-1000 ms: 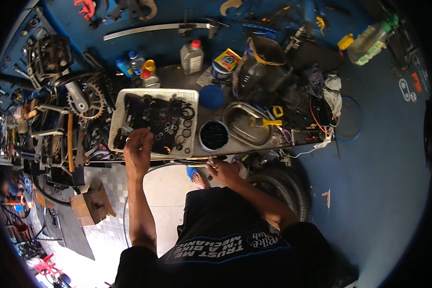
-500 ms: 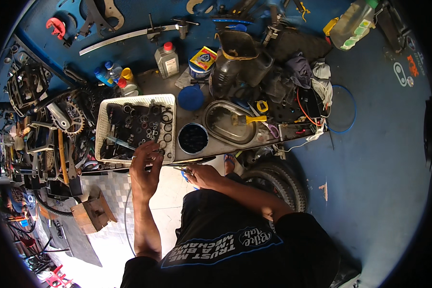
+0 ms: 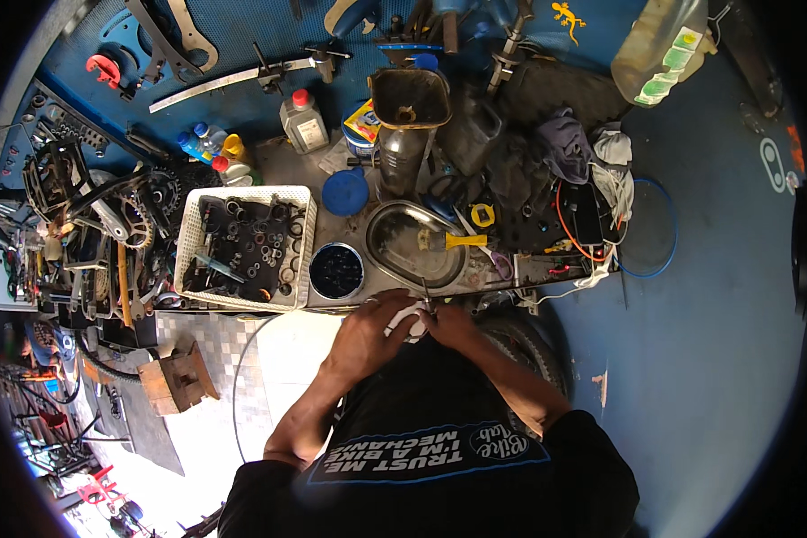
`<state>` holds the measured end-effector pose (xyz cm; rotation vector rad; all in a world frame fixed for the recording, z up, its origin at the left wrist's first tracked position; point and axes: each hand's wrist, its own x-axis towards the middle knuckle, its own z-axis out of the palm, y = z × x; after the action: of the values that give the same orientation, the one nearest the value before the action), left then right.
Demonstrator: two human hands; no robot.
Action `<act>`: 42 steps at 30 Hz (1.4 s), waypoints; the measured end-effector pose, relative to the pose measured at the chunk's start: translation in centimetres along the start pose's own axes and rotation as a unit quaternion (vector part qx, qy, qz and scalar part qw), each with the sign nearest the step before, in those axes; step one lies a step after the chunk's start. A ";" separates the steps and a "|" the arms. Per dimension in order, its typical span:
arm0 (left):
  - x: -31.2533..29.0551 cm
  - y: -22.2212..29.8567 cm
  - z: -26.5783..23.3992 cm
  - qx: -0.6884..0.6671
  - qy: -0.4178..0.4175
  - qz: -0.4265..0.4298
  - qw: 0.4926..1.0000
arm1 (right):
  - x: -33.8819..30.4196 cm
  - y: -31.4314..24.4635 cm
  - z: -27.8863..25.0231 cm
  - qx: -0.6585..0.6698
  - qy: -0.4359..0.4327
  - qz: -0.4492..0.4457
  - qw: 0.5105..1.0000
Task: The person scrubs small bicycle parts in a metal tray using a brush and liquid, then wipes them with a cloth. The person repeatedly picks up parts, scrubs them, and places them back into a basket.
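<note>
Both hands meet at the bench's front edge, just in front of an oval metal tray (image 3: 376, 235). My left hand (image 3: 365, 339) is closed around a crumpled white piece (image 3: 407, 321) that looks like a rag. Close against it, my right hand (image 3: 453, 325) pinches a thin dark metal rod-like part (image 3: 426, 289) that sticks up between the two hands. The lower end of that part is hidden by fingers and white material. A brush with a yellow handle (image 3: 466, 240) lies across the tray. Left of the tray stands a round tin of dark contents (image 3: 337, 271).
A white plastic basket (image 3: 307, 202) of small rings and parts sits on the bench's left, beside piled cranks and tools. Behind are a blue lid (image 3: 345, 192), a grey bottle with red cap (image 3: 304, 124) and a dark cut-open container (image 3: 410, 94). Rags (image 3: 565, 148) lie at right.
My left hand has left the basket and come right to my right hand, which has also moved right. The white piece now shows between them. The view has shifted slightly.
</note>
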<state>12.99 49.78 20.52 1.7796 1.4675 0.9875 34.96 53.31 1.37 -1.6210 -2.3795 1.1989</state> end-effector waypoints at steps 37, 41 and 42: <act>10.1 -10.2 9.9 0.321 -0.088 -0.123 0.935 | 5.6 1.9 -18.8 -0.314 0.062 -0.266 0.909; 9.8 -10.6 10.4 0.339 -0.060 -0.132 0.930 | 4.2 1.1 -20.9 -0.247 0.060 -0.280 0.926; 9.7 -10.3 10.6 0.319 -0.067 -0.121 0.937 | 4.1 1.3 -21.0 -0.239 0.066 -0.286 0.926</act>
<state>17.68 61.19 7.89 1.9696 2.0060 0.2590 42.85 68.84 13.85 -0.8892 -2.8866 0.4151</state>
